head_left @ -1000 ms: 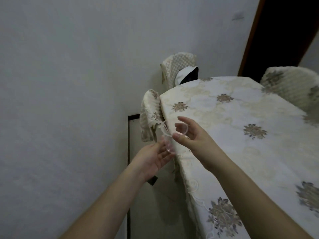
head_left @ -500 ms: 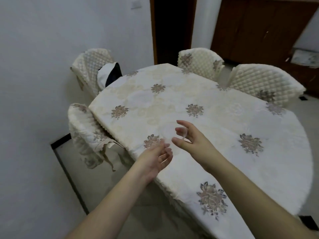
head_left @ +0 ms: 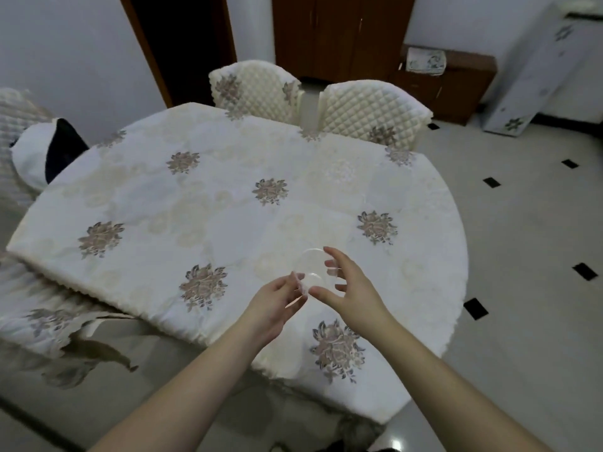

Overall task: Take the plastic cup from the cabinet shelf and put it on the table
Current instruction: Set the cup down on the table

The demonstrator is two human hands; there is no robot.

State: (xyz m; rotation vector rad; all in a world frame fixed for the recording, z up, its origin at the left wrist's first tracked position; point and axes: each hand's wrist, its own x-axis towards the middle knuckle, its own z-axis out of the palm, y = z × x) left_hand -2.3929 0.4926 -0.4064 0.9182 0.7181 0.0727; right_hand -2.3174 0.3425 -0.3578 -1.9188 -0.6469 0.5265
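Observation:
A clear plastic cup (head_left: 312,268) is held over the near part of the table (head_left: 228,197), which wears a white cloth with brown flower patterns. My right hand (head_left: 350,293) grips the cup from the right, thumb below and fingers curled around its wall. My left hand (head_left: 277,301) touches the cup's lower left side with its fingertips, palm up. The cup is see-through and hard to make out; I cannot tell if its base touches the cloth.
Two quilted chairs (head_left: 368,112) stand at the table's far side, another at the left with a white and dark cushion (head_left: 45,151). A brown cabinet (head_left: 339,31) and low unit are at the back. Tiled floor (head_left: 522,256) lies to the right.
The view has swung right from the wall to over the table. Both hands with the cup have moved over the tabletop, and the cup's mouth now faces up.

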